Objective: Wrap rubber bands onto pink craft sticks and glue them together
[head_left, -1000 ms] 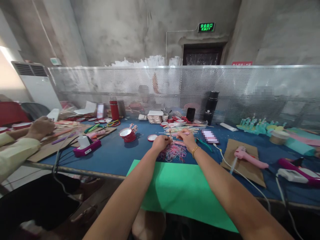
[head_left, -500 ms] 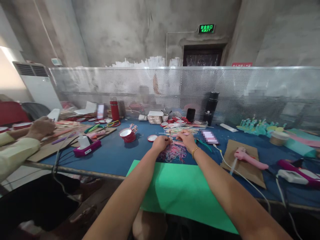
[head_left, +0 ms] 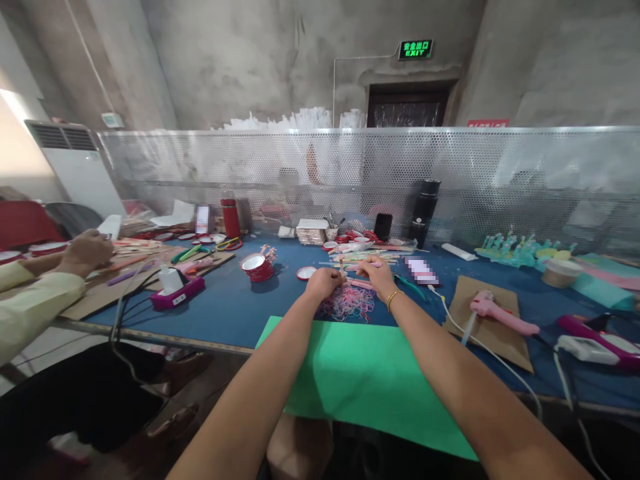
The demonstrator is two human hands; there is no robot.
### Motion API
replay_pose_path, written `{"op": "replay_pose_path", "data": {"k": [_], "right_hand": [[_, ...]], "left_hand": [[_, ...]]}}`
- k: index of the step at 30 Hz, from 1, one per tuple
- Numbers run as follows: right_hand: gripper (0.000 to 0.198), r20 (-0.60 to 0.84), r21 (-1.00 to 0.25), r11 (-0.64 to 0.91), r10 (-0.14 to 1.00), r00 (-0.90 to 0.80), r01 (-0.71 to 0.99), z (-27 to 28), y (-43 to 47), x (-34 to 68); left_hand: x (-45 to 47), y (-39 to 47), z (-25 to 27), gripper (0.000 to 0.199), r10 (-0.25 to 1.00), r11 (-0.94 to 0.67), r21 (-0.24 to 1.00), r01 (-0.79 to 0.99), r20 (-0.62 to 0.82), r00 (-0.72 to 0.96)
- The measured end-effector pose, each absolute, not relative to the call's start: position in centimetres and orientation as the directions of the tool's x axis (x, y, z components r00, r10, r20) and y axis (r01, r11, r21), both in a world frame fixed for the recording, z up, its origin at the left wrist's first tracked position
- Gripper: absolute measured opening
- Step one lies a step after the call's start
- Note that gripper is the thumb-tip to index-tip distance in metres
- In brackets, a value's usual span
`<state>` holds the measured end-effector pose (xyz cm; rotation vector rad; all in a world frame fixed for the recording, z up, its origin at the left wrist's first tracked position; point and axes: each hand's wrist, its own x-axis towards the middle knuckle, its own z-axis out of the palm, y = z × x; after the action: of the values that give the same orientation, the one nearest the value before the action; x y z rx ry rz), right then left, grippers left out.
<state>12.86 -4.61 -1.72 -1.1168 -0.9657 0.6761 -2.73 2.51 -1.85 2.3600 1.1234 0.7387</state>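
Note:
My left hand (head_left: 324, 284) is closed in a pinch beside a small upright pinkish piece (head_left: 342, 264); what lies between its fingertips is too small to make out. Slightly to the right, my right hand (head_left: 380, 277) grips a slim pink pen-like stick (head_left: 369, 265), its tip pointing left toward my left fingers. Below both hands lies a tangled heap of pink, purple and blue strings (head_left: 349, 305), with a pink rod (head_left: 362, 284) at its upper edge. A green sheet (head_left: 360, 373) spreads from the table edge over my lap, under my forearms.
A stack of red-rimmed tins (head_left: 257, 268) and a single round lid (head_left: 306, 273) stand to the left. Teal pliers (head_left: 411, 288), a phone (head_left: 421, 271) and a pink glue gun (head_left: 505, 315) on cardboard lie right. A co-worker's hand (head_left: 89, 252) is at far left.
The view has shifted slightly. My right hand has tilted a little, showing more of the pink stick. My left hand keeps nearly the same place and pinch.

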Motion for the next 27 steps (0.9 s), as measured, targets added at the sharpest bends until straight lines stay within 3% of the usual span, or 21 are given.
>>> {"op": "replay_pose_path", "data": {"k": [27], "right_hand": [[0.018,0.321,-0.934,0.356,0.846,0.425,-0.003,-1.61,-4.66,12.98]], "left_hand": [[-2.72,2.44,-1.56,0.050,0.798,-0.587,0.572,0.573,0.285,0.532]]}}
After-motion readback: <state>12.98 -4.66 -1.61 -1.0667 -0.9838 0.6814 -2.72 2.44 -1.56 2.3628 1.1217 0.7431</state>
